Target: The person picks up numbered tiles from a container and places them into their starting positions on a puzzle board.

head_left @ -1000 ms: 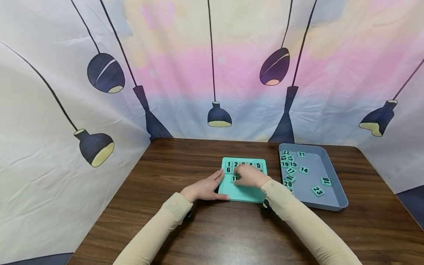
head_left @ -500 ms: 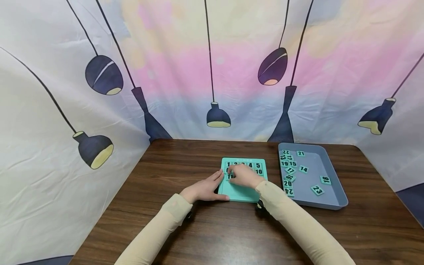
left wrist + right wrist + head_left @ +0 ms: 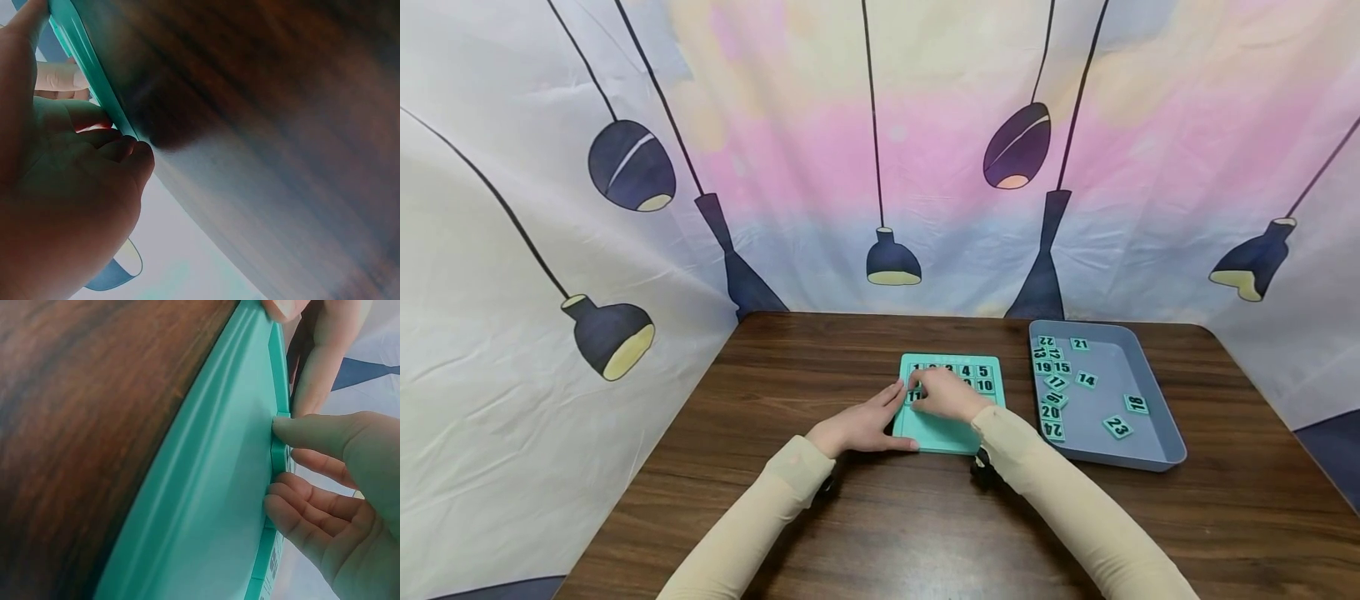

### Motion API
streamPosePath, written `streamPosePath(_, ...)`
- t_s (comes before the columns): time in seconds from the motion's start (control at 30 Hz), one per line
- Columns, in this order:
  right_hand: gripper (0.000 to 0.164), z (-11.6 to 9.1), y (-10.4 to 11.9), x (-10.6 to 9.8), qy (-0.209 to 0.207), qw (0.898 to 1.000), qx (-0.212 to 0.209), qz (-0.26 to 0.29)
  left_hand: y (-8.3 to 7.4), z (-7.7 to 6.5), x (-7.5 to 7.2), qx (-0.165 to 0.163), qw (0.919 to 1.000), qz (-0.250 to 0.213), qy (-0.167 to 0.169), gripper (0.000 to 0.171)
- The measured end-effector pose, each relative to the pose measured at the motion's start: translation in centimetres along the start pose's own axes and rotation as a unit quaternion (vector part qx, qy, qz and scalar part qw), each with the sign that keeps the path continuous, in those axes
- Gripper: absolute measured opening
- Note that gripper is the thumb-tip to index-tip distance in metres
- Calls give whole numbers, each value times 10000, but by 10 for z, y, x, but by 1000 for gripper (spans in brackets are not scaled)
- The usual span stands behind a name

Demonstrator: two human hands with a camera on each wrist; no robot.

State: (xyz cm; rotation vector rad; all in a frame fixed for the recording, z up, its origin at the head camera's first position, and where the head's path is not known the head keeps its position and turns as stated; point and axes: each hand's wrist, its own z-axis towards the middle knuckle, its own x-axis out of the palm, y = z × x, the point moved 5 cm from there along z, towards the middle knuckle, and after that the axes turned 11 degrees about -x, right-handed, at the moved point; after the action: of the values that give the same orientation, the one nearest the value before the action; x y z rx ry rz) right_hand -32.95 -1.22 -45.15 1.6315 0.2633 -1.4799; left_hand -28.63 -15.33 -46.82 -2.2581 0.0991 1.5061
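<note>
A teal number board (image 3: pixel 942 434) lies on the table, with rows of numbered tiles along its far part. My left hand (image 3: pixel 867 423) rests against the board's left side, fingers extended along that edge and thumb spread to the near left corner. In the left wrist view, its lower fingertips (image 3: pixel 142 159) touch the board's edge. My right hand (image 3: pixel 949 394) reaches over the board and pinches the number 11 tile (image 3: pixel 913 397) at the left end of the third row. In the right wrist view, the thumb (image 3: pixel 312 431) is at the tile's near side; the forefinger is partly hidden.
To the right of the board stands a grey-blue tray (image 3: pixel 1153 450) with several loose number tiles, among them 23 (image 3: pixel 1117 427) and 14 (image 3: pixel 1086 380). The brown wooden table (image 3: pixel 880 517) reaches back to a cloth backdrop (image 3: pixel 820 250) printed with lamps.
My right hand has slid left across the board with the 11 tile, from beside the middle of the row to its left end. The left hand has stayed at the board's edge.
</note>
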Motion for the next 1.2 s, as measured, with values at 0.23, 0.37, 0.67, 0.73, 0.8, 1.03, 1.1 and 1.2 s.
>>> streamPosePath(0.23,27,-2,-1,-2,-22,9999,-66,109,-1,-2,-1,4,10000,-9,6,100)
streamPosePath(0.37,30,-6,-3,-4,-11,9999,-77,137,-1,-1,1,12,10000,15,9,100)
streamPosePath(0.67,32,-20,-21,-17,47,9999,-43,132,0,1,0,32,10000,29,7,101)
streamPosePath(0.73,32,-24,-27,-22,28,9999,-15,141,0,2,1,43,10000,17,9,101)
streamPosePath(0.8,32,-29,-33,-28,36,9998,88,178,1,2,2,55,10000,8,20,101)
streamPosePath(1.03,34,-52,-54,-62,0,9991,338,246,1,2,3,98,9999,-29,60,102)
streamPosePath(1.1,35,-61,-62,-74,-61,9990,397,199,2,1,2,98,9999,-11,79,103)
streamPosePath(1.2,35,-78,-72,-92,-161,9983,541,154,2,2,1,102,9999,39,80,103)
